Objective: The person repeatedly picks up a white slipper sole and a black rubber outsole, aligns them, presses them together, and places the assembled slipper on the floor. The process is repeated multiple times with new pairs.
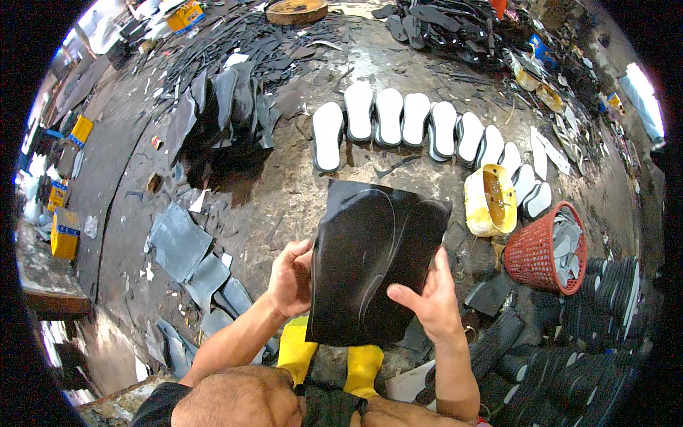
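A black rubber sheet (377, 263) is held up in front of me, with pale sole outlines drawn on its face. My left hand (292, 279) grips its left edge, thumb up and the fingers partly hidden behind it. On the opposite edge, my right hand (431, 299) has its thumb across the front face, the other fingers going behind. Beyond the sheet, several shoe soles with white tops (388, 117) lie in a curved row on the floor. A yellow tub (491, 201) of amber stuff stands right of the sheet.
Right of the tub a red basket (528, 252) leans, full of grey cut pieces. Stacked dark soles (562, 363) fill the lower right. Grey sheets (181, 242) lie at left, below a standing bundle of black sheets (224, 117). Scraps (249, 43) cover the far floor.
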Motion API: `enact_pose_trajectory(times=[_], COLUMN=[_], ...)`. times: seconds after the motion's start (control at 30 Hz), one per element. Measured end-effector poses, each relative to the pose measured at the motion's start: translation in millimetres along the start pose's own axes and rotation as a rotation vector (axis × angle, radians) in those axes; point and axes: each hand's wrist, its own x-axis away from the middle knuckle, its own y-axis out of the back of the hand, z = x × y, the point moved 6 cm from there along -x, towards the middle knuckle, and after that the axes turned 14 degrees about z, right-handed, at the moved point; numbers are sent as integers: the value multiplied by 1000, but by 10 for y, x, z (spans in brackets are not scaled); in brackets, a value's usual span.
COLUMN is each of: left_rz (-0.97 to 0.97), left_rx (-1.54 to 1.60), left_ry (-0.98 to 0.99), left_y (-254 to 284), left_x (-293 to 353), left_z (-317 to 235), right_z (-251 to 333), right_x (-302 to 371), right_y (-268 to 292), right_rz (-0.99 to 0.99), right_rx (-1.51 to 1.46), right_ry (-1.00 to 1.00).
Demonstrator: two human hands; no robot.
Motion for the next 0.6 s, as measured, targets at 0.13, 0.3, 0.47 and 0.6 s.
enact_pose_trajectory(times=[0.13,0.3,0.47,0.6], left_rz=[-88,-241,-230,-183], left_rx=[-766,-593,-653,-759], left_ry=[-33,-14,-15,19], left_y=[-268,-341,-445,-495], left_x=[20,30,33,56], left_z=[-1,35,42,26], right_z=[-43,26,145,72], right_x=[6,62,67,44], right_y=[100,60,-15,4], right_rz=[-171,-192,-328,-222], right_rx=[222,325,617,497], right_ry=[-8,-5,179,99])
